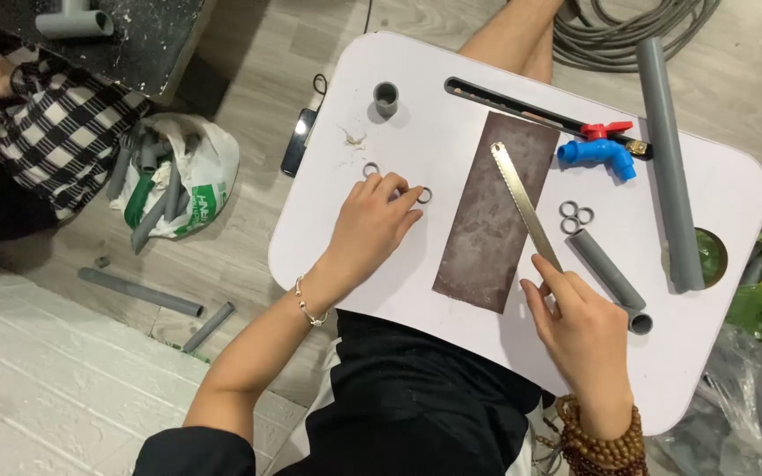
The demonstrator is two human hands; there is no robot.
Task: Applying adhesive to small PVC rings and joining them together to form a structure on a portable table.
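Left hand (372,220) curled, fingertips on ring (424,195); right hand (579,330) pinches saw blade (525,204) over brown board (492,211); pipe (608,278) just beside, tap (597,155) beyond

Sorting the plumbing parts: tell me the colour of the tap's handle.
Red, on a blue tap; the handle shows in the head view.

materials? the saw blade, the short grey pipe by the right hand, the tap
Saw blade: looks like bare metal, pale with a dull sheen and a toothed edge. Short grey pipe: probably rigid plastic, matte, uniform grey, thin wall at the open end. Tap: glossy blue plastic body, red handle; brass-coloured end, likely metal.
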